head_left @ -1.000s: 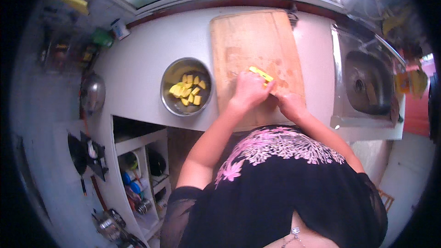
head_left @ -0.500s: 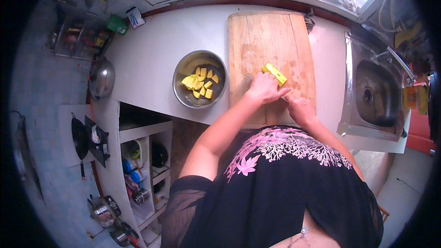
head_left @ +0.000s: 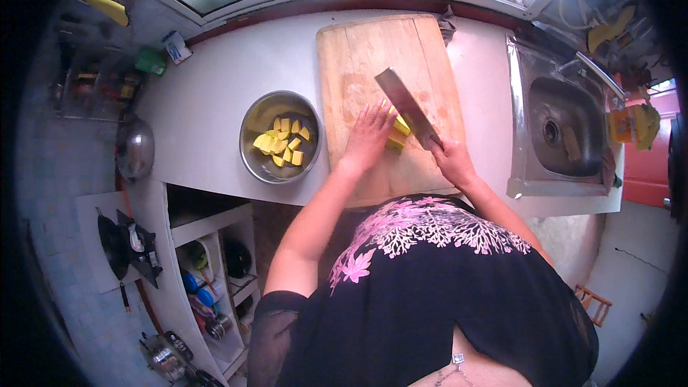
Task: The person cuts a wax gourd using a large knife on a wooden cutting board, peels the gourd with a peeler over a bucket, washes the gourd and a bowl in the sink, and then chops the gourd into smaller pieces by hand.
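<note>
My right hand (head_left: 454,163) is closed round the handle of a cleaver (head_left: 407,105). Its broad metal blade is raised over the wooden cutting board (head_left: 390,46), slanting toward the far left. My left hand (head_left: 368,136) lies with its fingers stretched out against the left side of some yellow food pieces (head_left: 395,143) on the board. The fingers and the blade hide part of those pieces, and I cannot make out what food it is. To the left, a steel bowl (head_left: 249,161) holds several cut yellow chunks (head_left: 274,143).
The board lies on a white counter (head_left: 215,75) below a window. A steel sink (head_left: 566,129) with a tap is set in at the right. A metal lid or pan (head_left: 135,149) is at the counter's left end, above open shelves (head_left: 215,283) with kitchenware.
The cleaver has come up from the yellow piece, its blade now in plain sight. My left hand has flattened, fingers reaching forward. The whole view has shifted a little.
</note>
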### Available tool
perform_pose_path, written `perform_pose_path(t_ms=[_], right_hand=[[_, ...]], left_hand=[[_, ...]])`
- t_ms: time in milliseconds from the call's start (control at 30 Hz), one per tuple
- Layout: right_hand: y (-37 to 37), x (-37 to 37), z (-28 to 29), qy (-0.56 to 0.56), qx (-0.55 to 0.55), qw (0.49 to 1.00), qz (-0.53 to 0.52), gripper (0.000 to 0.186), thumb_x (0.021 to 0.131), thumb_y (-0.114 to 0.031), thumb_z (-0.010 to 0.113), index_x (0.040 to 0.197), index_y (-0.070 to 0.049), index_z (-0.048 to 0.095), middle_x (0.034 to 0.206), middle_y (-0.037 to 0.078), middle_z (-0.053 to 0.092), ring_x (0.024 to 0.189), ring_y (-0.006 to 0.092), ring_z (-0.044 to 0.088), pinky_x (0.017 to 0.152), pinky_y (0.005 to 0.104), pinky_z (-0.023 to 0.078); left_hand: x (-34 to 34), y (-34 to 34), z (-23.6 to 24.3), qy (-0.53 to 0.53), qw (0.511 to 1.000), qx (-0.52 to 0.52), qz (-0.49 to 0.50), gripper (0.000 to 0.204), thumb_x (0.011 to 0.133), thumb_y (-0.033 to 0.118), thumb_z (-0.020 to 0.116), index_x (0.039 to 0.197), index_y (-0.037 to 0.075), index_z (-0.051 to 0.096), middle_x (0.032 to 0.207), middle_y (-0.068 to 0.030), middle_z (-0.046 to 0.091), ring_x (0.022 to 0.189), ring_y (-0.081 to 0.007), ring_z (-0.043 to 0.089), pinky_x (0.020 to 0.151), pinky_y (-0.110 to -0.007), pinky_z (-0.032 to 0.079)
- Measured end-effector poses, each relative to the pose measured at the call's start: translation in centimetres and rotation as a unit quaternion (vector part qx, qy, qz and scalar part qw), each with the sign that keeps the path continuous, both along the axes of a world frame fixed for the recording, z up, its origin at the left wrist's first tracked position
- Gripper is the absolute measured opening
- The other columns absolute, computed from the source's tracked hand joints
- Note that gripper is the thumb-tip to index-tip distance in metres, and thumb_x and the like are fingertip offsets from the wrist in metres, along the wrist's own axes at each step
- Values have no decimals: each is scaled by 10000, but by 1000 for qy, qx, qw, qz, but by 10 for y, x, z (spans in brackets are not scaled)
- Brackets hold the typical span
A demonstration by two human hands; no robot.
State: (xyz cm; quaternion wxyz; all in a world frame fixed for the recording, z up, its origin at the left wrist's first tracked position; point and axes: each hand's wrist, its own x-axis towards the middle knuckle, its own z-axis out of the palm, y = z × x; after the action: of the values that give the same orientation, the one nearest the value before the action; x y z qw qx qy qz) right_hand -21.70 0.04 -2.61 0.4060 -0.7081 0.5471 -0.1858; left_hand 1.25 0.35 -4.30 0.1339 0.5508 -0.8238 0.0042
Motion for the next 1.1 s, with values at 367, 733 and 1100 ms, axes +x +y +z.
perform_pose_path(t_ms=[367,733,1100], right_hand=[[-13,-26,19,138,-32,990,-24,240,856,-223,513,834,-11,624,762,240,597,737,408,589,645,482,459],[-31,-25,49,212,-52,974,62,285,883,-276,494,835,-39,644,722,206,615,723,385,609,651,470,481],[-18,-1,77,279,-6,949,145,219,870,-195,514,856,-15,640,752,229,614,739,386,611,639,466,477]], left_hand=[[-35,-13,-16,108,975,41,189,558,626,340,767,1037,62,511,988,-132,499,960,-315,485,806,-418,434],[-41,2,-15,142,970,-2,196,541,655,285,742,1069,40,495,1076,-141,494,1002,-322,476,824,-422,427],[-44,2,-9,158,975,31,151,474,641,99,691,1081,70,520,1111,-85,533,994,-283,515,749,-399,497]])
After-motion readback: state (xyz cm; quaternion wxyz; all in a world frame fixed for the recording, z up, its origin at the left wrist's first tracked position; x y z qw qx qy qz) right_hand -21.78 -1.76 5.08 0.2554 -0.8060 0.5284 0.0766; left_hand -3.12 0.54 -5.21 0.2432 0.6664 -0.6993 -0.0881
